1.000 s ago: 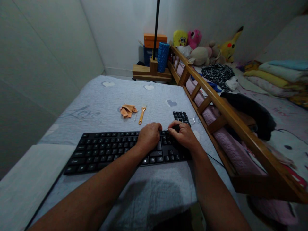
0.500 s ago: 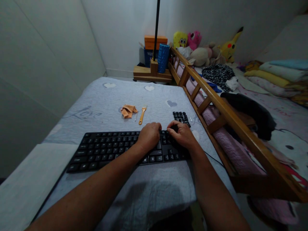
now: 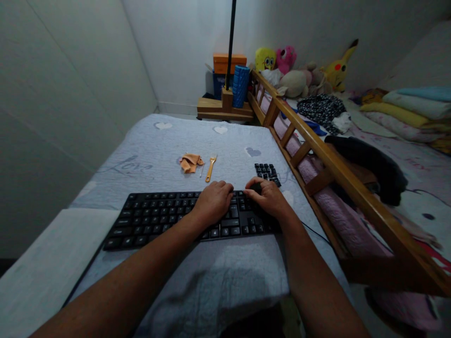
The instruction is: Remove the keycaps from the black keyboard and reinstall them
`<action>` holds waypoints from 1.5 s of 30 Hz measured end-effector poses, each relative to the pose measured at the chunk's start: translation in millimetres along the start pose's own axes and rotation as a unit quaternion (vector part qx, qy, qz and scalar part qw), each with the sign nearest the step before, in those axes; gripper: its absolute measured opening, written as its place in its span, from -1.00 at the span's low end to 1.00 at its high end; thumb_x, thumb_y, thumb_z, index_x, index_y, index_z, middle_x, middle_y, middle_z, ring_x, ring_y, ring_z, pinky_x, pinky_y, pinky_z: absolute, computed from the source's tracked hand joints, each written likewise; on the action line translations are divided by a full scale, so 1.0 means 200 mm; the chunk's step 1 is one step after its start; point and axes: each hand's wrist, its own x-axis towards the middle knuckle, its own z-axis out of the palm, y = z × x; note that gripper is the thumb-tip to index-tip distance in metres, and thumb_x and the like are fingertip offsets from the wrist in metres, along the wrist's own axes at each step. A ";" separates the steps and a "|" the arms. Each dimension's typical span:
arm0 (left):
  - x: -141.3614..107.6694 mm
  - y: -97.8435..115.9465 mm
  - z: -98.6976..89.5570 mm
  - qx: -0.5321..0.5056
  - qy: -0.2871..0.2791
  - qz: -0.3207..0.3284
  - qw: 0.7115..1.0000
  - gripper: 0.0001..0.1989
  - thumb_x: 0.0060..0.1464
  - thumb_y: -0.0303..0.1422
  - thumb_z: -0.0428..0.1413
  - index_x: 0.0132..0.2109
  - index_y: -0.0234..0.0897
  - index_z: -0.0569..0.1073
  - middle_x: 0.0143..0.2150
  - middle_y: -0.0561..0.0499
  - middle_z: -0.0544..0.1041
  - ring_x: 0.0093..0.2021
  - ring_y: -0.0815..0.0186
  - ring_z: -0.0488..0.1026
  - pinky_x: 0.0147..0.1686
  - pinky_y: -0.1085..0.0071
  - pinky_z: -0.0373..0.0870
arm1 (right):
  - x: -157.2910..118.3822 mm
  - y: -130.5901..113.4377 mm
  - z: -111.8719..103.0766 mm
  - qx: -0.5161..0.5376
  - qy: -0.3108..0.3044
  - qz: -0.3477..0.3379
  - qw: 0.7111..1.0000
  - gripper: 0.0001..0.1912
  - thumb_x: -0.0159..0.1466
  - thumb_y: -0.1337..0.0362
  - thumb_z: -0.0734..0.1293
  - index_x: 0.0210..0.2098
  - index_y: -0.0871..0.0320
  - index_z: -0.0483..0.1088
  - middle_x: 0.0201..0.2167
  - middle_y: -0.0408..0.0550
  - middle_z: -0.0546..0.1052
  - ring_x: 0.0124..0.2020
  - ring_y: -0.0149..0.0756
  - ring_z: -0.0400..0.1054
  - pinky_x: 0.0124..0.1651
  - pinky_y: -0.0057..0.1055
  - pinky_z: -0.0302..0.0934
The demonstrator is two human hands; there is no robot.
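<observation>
A black keyboard [image 3: 141, 216] lies across the bed in front of me, with its right end under my hands. My left hand [image 3: 214, 202] is closed over the keyboard's back edge, right of its middle, with the thumb hidden. Over the number pad, my right hand [image 3: 268, 197] is curled, thumb facing the fingers. Something dark shows between them, too small to make out. Loose black keycaps [image 3: 267, 172] lie in rows just beyond that hand. Farther left are a yellow-handled brush [image 3: 210, 170], a thin white swab [image 3: 201, 171] and a crumpled orange cloth [image 3: 191, 163].
A wooden bed rail [image 3: 313, 145] runs along the right side. The keyboard's cable [image 3: 315, 231] trails toward it. A pale flat board or sheet [image 3: 52, 253] lies at the lower left. Soft toys [image 3: 296, 82] and clothes are heaped beyond the rail.
My left hand has slid a little to the left along the keyboard, uncovering more keys between my hands. My right hand keeps its place. The whole view has shifted slightly.
</observation>
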 end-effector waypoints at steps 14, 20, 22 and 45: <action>-0.01 0.00 0.03 0.004 0.017 0.004 1.000 -0.78 0.31 -0.36 -0.06 -0.11 -0.28 0.47 -0.17 -0.10 0.53 -0.12 0.15 0.43 -0.09 0.25 0.33 | 0.01 0.01 0.00 0.001 0.001 0.021 1.000 -0.93 0.21 0.30 0.39 -0.31 0.16 0.46 -0.33 -0.09 0.56 -0.32 -0.33 0.42 -0.19 -0.40 0.24; -0.02 0.00 0.03 0.011 0.026 0.007 1.000 -0.78 0.32 -0.37 -0.06 -0.10 -0.28 0.47 -0.17 -0.08 0.53 -0.12 0.15 0.43 -0.10 0.26 0.33 | 0.02 0.01 0.01 -0.016 -0.005 0.022 1.000 -0.92 0.21 0.29 0.39 -0.33 0.17 0.47 -0.38 -0.10 0.56 -0.39 -0.35 0.40 -0.27 -0.42 0.23; -0.02 0.00 0.03 0.010 0.026 0.009 1.000 -0.78 0.32 -0.36 -0.07 -0.11 -0.28 0.47 -0.18 -0.08 0.53 -0.12 0.15 0.43 -0.10 0.26 0.33 | 0.02 0.01 0.01 -0.025 -0.004 0.027 0.999 -0.92 0.21 0.28 0.40 -0.33 0.17 0.47 -0.41 -0.11 0.55 -0.44 -0.36 0.38 -0.29 -0.41 0.23; -0.01 0.01 0.03 0.027 0.022 0.006 0.999 -0.78 0.32 -0.36 -0.08 -0.11 -0.28 0.46 -0.17 -0.08 0.52 -0.12 0.16 0.42 -0.11 0.27 0.33 | 0.11 -0.10 0.01 -0.156 -0.089 -0.008 0.984 -0.94 0.22 0.39 0.40 -0.29 0.17 0.45 -0.42 -0.08 0.55 -0.35 -0.30 0.41 -0.25 -0.43 0.16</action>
